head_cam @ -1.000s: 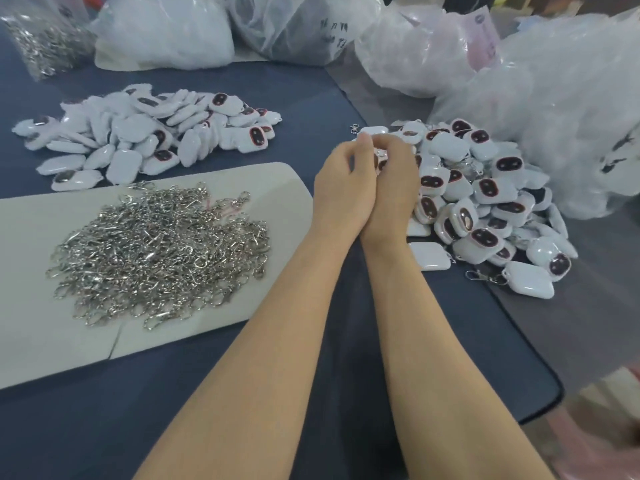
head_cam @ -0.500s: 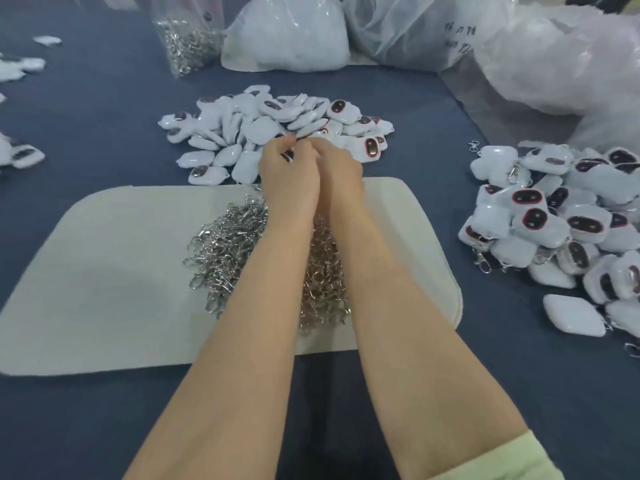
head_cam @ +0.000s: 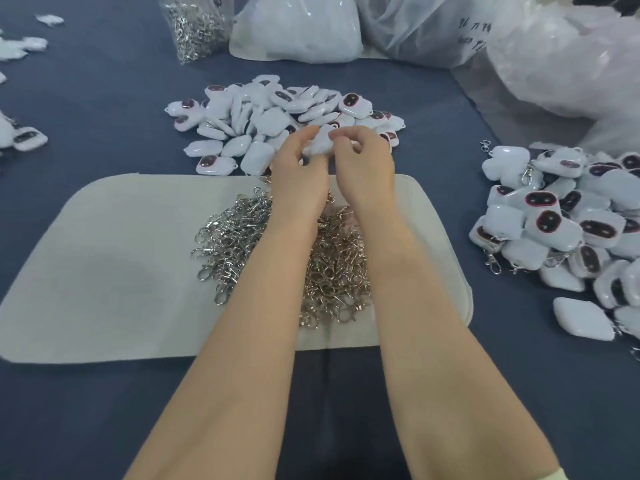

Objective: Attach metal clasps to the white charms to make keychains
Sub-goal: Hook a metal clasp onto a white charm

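My left hand (head_cam: 298, 168) and my right hand (head_cam: 364, 164) are side by side above the far edge of the pale mat. Between their fingertips they hold one white charm (head_cam: 321, 143), and both hands pinch it with curled fingers. Just beyond lies a pile of loose white charms (head_cam: 263, 112), some showing dark oval faces. A heap of silver metal clasps (head_cam: 242, 233) lies on the mat under my forearms, which hide its middle. No clasp is visible in either hand.
The pale mat (head_cam: 104, 271) lies on a dark blue table. A pile of charms with clasps attached (head_cam: 571, 220) sits at the right. At the back are a clear bag of clasps (head_cam: 195, 27) and white plastic bags (head_cam: 298, 29). More charms (head_cam: 24, 138) lie far left.
Both hands have moved left from the right-hand pile to the far pile of loose charms. They now hold a white charm between them, with the fingers spread a little wider.
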The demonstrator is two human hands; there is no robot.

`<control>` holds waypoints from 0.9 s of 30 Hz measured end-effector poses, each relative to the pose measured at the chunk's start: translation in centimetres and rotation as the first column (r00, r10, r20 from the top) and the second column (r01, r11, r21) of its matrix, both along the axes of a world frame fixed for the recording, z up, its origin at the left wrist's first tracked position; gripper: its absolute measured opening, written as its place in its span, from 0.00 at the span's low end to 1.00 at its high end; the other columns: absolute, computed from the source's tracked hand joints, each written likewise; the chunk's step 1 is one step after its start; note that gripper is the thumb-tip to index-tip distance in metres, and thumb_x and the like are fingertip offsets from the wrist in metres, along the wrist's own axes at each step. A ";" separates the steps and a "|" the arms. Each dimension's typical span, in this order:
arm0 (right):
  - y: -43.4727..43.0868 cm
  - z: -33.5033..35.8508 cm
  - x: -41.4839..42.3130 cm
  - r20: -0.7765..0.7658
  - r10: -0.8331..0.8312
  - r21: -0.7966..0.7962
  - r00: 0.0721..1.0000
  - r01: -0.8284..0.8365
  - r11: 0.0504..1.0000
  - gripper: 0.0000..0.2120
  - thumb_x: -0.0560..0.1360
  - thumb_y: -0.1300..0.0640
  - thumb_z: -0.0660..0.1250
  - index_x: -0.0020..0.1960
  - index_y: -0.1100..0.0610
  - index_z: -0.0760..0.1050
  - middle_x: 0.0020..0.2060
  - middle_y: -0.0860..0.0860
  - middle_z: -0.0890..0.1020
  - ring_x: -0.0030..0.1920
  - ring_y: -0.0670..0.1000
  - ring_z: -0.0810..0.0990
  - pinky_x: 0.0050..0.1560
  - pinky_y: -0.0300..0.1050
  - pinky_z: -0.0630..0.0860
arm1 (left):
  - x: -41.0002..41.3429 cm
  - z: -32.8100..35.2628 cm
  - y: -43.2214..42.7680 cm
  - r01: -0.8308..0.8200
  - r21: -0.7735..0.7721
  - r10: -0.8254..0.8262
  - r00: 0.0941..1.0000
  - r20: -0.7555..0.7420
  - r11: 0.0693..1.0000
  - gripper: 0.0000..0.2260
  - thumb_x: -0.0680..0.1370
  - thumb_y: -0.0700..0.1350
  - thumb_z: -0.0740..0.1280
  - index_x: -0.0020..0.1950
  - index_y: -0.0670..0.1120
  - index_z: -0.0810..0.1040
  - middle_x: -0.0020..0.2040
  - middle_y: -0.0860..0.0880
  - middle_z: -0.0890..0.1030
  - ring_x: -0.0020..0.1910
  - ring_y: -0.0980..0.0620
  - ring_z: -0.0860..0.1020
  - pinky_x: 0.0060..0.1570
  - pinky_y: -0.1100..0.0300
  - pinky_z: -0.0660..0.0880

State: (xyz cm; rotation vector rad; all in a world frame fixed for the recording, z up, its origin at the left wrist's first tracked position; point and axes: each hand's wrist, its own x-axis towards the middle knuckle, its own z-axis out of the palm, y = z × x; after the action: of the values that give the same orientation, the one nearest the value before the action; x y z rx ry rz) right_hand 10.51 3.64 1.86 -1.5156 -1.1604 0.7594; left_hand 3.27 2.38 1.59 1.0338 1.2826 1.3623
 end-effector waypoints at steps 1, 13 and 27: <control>-0.5 0.2 0.3 -0.015 0.022 -0.003 1.000 -0.022 1.000 0.09 0.76 0.60 0.60 0.50 0.52 0.77 0.40 0.46 0.81 0.43 0.46 0.80 0.38 0.30 0.72 | -0.1 0.1 -0.4 0.029 0.004 -0.029 1.000 0.005 1.000 0.14 0.77 0.36 0.61 0.60 0.49 0.74 0.60 0.46 0.77 0.57 0.49 0.77 0.51 0.61 0.77; -6.6 -0.9 1.9 0.382 0.175 -0.135 0.907 -0.133 0.982 0.12 0.77 0.53 0.64 0.59 0.54 0.76 0.47 0.48 0.80 0.47 0.41 0.80 0.47 0.35 0.75 | -4.0 -0.9 -5.8 -0.006 -0.048 0.011 0.993 0.119 0.999 0.09 0.81 0.45 0.61 0.56 0.41 0.75 0.49 0.44 0.82 0.38 0.53 0.84 0.37 0.65 0.79; -6.4 -3.1 -0.7 0.435 0.062 -0.037 0.898 -0.051 0.998 0.11 0.79 0.54 0.63 0.57 0.55 0.79 0.52 0.51 0.83 0.54 0.52 0.78 0.54 0.43 0.71 | -4.2 -1.3 -5.9 -0.074 0.014 0.070 0.982 0.176 0.997 0.15 0.80 0.37 0.54 0.59 0.52 0.73 0.53 0.42 0.79 0.37 0.50 0.84 0.33 0.64 0.78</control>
State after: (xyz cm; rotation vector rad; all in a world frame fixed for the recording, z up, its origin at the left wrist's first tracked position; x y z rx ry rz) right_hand 9.81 -2.72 -1.26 -1.7328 -1.5356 0.4795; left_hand -0.89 -3.54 0.29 0.8674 1.1862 1.4900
